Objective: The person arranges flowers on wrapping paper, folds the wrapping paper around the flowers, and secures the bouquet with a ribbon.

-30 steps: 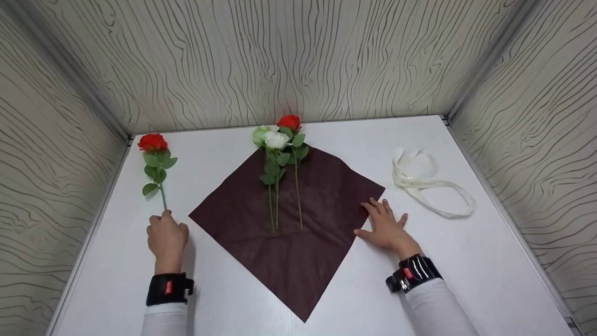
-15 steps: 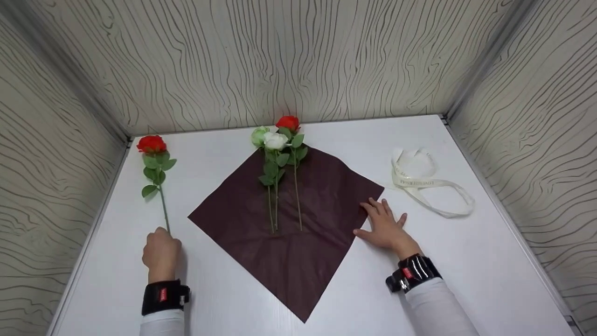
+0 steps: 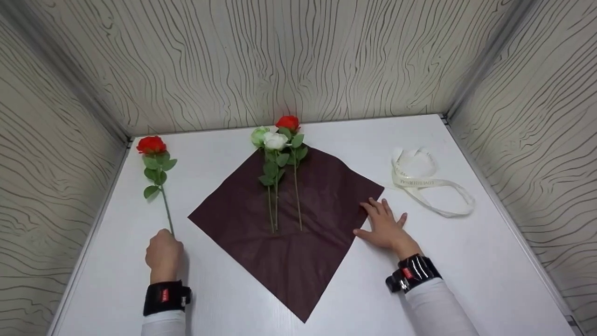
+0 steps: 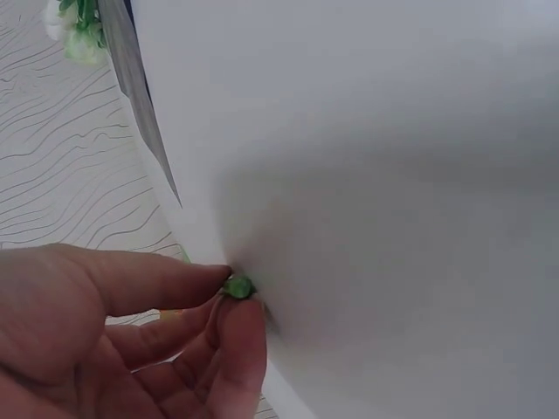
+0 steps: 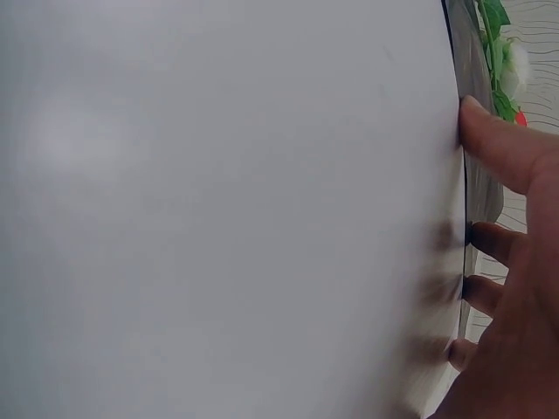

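My left hand (image 3: 164, 254) pinches the lower end of a red rose's green stem; the stem's cut tip (image 4: 239, 286) pokes out between thumb and finger in the left wrist view. The red rose (image 3: 152, 145) points away from me at the table's left. My right hand (image 3: 385, 228) lies with fingers spread at the right edge of a dark maroon sheet of wrapping paper (image 3: 322, 252), thumb and fingertips on its border. Across the paper's upper part lie a white rose (image 3: 275, 141), a pale green rose (image 3: 260, 136) and a second red rose (image 3: 288, 123), stems toward me.
A cream printed ribbon (image 3: 431, 183) lies in loose loops right of the paper. The white table (image 3: 233, 298) is bounded by wood-grain patterned panels (image 3: 280, 60) at the back and both sides. Black straps circle both wrists.
My left hand has drawn back toward me along the stem, showing more of it, and now pinches nearer its end. The rose head has barely shifted. My right hand stays put.
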`<state>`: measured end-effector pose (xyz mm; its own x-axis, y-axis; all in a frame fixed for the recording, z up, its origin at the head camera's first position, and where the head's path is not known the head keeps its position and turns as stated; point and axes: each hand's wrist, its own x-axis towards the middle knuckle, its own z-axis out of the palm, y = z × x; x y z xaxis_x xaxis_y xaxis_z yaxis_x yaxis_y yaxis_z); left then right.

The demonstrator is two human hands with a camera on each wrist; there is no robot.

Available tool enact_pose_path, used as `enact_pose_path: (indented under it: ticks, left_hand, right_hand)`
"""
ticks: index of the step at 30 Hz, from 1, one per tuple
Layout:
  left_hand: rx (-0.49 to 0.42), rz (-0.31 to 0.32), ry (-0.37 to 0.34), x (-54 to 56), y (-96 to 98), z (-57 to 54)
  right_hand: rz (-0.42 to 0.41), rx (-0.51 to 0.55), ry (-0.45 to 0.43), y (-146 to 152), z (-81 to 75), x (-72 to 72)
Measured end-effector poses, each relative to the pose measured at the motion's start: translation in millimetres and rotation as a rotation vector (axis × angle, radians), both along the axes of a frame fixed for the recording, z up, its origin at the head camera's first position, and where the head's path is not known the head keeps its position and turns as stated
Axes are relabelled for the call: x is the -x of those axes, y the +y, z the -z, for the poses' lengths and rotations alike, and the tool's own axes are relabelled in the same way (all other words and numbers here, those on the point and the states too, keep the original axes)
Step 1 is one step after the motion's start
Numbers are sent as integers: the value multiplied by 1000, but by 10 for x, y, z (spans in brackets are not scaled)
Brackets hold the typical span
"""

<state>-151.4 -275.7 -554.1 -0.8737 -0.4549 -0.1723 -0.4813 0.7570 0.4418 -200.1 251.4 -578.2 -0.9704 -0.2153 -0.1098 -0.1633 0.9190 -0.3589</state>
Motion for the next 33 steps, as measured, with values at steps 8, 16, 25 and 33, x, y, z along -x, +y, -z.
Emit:
enact_pose_path:
  ticks: [8,16,25,33]
  left_hand:
    - [-28,-7,14,9,-2,2]
    - [-85,-14,15,29,-10,-76]
    - [-103,-19,130,98,87,-131]
    - [-225,49,280,190,471,-162]
  right_hand:
    - [-1,7,6,6,0,0]
    - [-7,-1,-10,21,35,15]
    - [-9,5,-1,21,11,6]
    - [-2,1,-2,17,3,0]
